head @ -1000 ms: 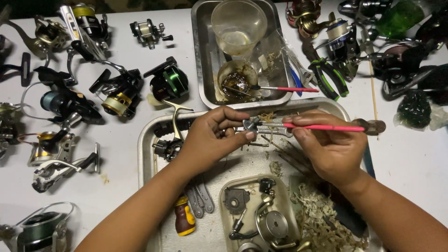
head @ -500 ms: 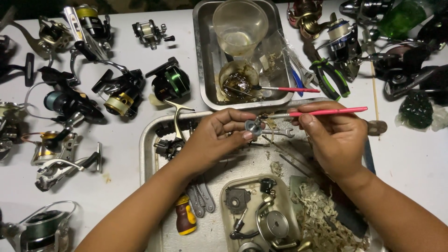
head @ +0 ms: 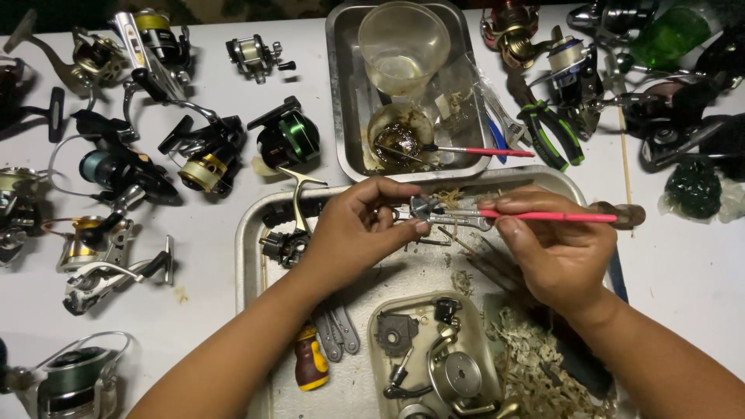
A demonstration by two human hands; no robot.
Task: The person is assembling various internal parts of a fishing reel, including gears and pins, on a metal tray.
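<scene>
Head view: two hands work on a small metal reel part over a steel tray on a white desk.

Left hand (head: 353, 229) pinches the small metal part (head: 425, 207) between thumb and fingertips, holding it just above the big tray (head: 250, 240). Right hand (head: 555, 248) grips a pink-handled brush (head: 543, 216) like a pen, its tip touching the part. Below the hands, a smaller tray (head: 376, 365) holds gears and loose reel pieces, with a pile of shavings (head: 535, 372) beside it. Behind the hands, another tray (head: 337, 93) carries a clear plastic cup (head: 403, 43) and a bowl of dark grease (head: 400, 140). Fishing reels (head: 206, 155) lie scattered across the desk (head: 209, 256) to the left, and green-handled pliers (head: 555, 132) rest to the right.
</scene>
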